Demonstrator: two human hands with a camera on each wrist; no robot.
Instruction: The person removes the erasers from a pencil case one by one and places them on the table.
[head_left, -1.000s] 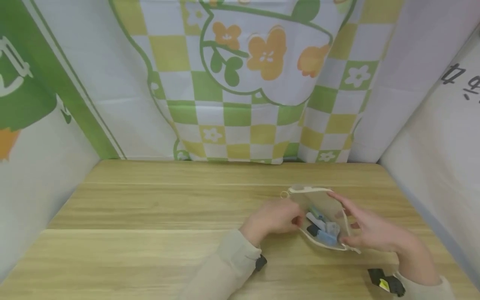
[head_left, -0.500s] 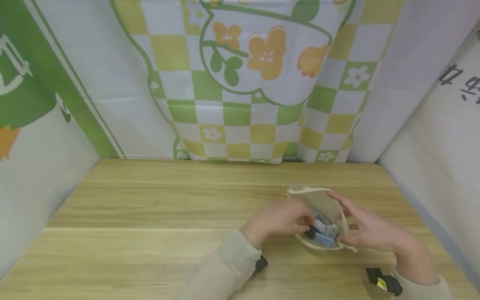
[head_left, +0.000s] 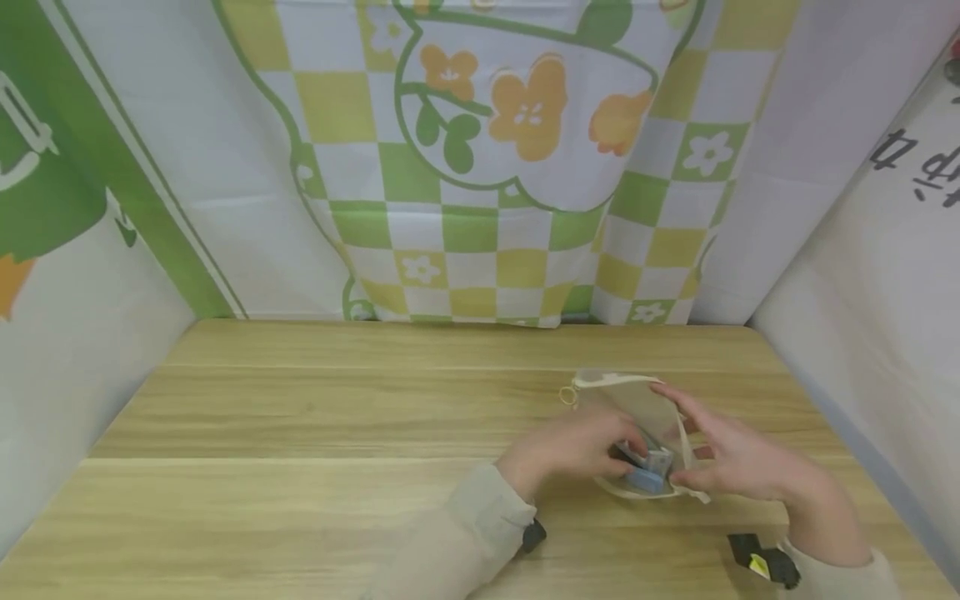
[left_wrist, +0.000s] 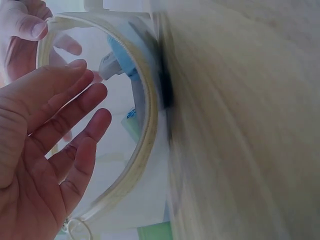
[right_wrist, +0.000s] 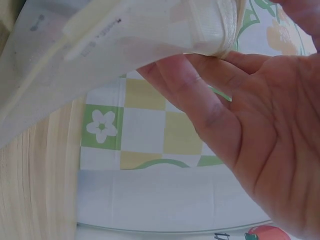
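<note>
A translucent zip pouch (head_left: 651,407) with a cream zipper rim lies on its side at the right of the table, its mouth open toward me. Inside, a light blue item (head_left: 645,480) and a clear greyish piece (head_left: 660,460) show near the lower rim. My left hand (head_left: 585,443) reaches into the mouth from the left. In the left wrist view its fingers (left_wrist: 97,127) are loosely bent with nothing between them, and a dark item is blurred beyond the rim. My right hand (head_left: 750,458) holds the pouch's right side, fingers behind it (right_wrist: 187,87) and thumb at the lower rim.
The wooden table (head_left: 300,408) spreads far to the left of the pouch. A checked, flowered curtain (head_left: 472,225) hangs along its back edge, with white cloth walls (head_left: 877,333) at the sides. A ring (head_left: 567,396) hangs from the zipper's end. Black straps (head_left: 757,560) sit by the wrists.
My left hand has moved right and deeper into the pouch's mouth, now covering several of the items seen earlier. The right hand keeps its hold, with only a slight shift left.
</note>
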